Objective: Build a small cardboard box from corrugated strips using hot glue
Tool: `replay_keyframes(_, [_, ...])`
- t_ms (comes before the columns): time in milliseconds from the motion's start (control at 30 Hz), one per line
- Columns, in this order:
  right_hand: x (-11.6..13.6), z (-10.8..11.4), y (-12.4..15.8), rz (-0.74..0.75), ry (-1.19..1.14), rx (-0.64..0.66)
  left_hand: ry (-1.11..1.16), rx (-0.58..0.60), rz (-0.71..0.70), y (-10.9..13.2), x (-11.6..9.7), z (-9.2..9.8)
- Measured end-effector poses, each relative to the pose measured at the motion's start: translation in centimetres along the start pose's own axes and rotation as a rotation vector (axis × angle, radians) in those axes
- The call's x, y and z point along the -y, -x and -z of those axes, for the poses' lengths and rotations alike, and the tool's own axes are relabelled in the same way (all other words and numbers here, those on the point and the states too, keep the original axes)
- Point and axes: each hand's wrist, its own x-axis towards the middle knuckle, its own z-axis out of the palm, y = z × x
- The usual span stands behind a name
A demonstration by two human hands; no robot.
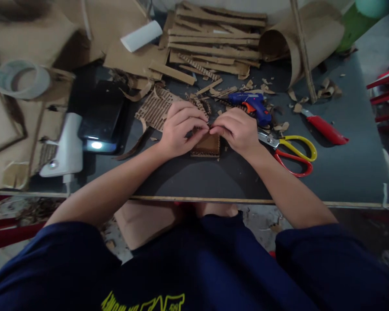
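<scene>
Across the dark tabletop point(343, 172), cardboard lies in heaps: a curled sheet of cardboard point(311, 39) at the far right, and beside it a stack of cut cardboard strips point(214, 39). At the left, a phone point(100, 112) lies with its light on, just beside a white charger point(66, 147). The left hand point(181, 129) and right hand point(236, 129) meet near the front middle of the table, fingertips almost touching. Both hands have their fingers drawn together, pinching the upper edge of a small corrugated cardboard piece point(205, 147) that rests flat on the table between them. Just right of the right hand lie scissors point(291, 151) with yellow and red handles. A blue glue gun point(253, 106) lies just behind that hand, and a red-handled cutter point(326, 129) lies farther right.
</scene>
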Motion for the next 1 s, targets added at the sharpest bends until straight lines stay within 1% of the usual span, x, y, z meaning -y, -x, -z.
replay_keyframes(100, [0.0,0.1,0.0,0.034,-0.009,-0.028,-0.003,-0.045,-0.037,-0.1,-0.1,0.0])
replay_keyframes(267, [0.2,0.2,-0.2,0.028,0.018,0.027,0.005,-0.097,-0.053,-0.1,0.1,-0.1])
replay_keyframes(367, [0.2,0.2,-0.2,0.018,0.026,0.016,0.021,-0.104,-0.066,0.0,0.2,-0.1])
replay_keyframes(433, [0.1,0.3,-0.2,0.02,0.02,-0.012,0.032,-0.103,-0.044,0.0,0.1,-0.1])
replay_keyframes(500, [0.0,0.4,-0.1,0.013,0.008,-0.018,0.013,-0.115,0.007,0.0,-0.1,0.1])
replay_keyframes(567, [0.1,0.6,-0.1,-0.023,0.009,-0.005,-0.032,-0.157,0.063,0.0,-0.3,0.3])
replay_keyframes(633, [0.3,0.7,0.0,-0.082,0.038,0.015,-0.051,-0.224,0.085,-0.1,-0.3,0.5])
replay_keyframes(700, [0.4,0.7,0.1,-0.131,0.076,0.049,-0.042,-0.265,0.108,-0.2,0.0,0.6])
replay_keyframes(767, [0.4,0.5,0.2,-0.163,0.096,0.1,-0.041,-0.24,0.147,-0.3,0.6,0.3])
replay_keyframes(867, [0.2,0.1,0.3,-0.2,0.088,0.175,-0.062,-0.154,0.171,-0.4,1.8,-0.3])
replay_keyframes(1000, [0.0,-0.2,0.3,-0.24,0.07,0.219,-0.004,-0.077,0.177,-0.3,2.6,-0.9])
